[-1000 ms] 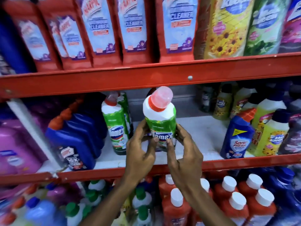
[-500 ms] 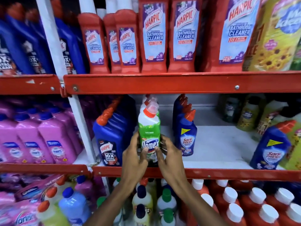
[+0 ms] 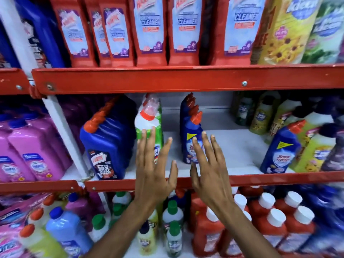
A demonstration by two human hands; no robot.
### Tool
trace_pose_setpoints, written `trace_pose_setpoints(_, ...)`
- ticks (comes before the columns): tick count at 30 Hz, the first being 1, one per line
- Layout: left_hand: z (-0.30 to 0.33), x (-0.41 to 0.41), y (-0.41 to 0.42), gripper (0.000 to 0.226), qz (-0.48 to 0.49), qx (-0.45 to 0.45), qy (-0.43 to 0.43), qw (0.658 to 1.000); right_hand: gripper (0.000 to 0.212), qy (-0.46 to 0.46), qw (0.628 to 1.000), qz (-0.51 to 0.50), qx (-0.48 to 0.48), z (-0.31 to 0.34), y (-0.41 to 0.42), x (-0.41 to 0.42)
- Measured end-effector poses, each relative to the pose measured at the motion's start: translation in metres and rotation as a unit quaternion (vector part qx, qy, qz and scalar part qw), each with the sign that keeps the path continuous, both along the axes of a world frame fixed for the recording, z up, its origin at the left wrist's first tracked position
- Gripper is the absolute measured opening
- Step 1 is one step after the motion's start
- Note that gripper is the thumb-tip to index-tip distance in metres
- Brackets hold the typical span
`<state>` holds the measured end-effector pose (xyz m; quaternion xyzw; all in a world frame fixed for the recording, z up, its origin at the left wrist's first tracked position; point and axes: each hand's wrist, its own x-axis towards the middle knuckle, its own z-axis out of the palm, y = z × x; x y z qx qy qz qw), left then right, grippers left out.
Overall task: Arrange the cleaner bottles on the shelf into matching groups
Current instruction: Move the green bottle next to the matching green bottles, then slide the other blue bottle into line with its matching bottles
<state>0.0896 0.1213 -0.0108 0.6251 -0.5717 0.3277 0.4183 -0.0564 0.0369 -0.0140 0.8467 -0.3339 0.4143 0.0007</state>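
Note:
A green-and-white Domex bottle (image 3: 148, 125) with a clear pink cap stands upright on the middle shelf (image 3: 242, 179), in a row of like bottles beside the blue Harpic bottles (image 3: 108, 144). My left hand (image 3: 154, 170) is open in front of it, fingers spread, holding nothing. My right hand (image 3: 208, 170) is open too, in front of a row of blue Sani Fresh bottles (image 3: 192, 131). Another blue Sani Fresh bottle (image 3: 279, 149) stands alone further right on the same shelf.
Red Harpic bathroom cleaner bottles (image 3: 149, 28) fill the top shelf. Pink bottles (image 3: 28, 151) stand at the left, yellow and white bottles (image 3: 312, 146) at the right. Red white-capped bottles (image 3: 275, 220) and small green-capped ones (image 3: 173, 215) crowd the lower shelf. Bare shelf lies between the two Sani Fresh spots.
Both hands carried the Domex bottle left, set it in the row beside the Harpic bottles, then let go. They now hover open in front of the shelf.

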Motion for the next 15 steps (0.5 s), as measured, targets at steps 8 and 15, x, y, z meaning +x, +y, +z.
trace_pose_setpoints(8, -0.016, -0.077, -0.065, 0.072, -0.049, 0.116, -0.068, 0.99, 0.076, 0.061, 0.988, -0.137, -0.035, -0.009, -0.043, -0.089)
trace_pose_setpoints(15, -0.032, -0.144, -0.121, 0.073, -0.128, 0.198, -0.016, 0.972, 0.076, 0.006, 0.986, -0.164, 0.017, -0.016, -0.078, -0.162)
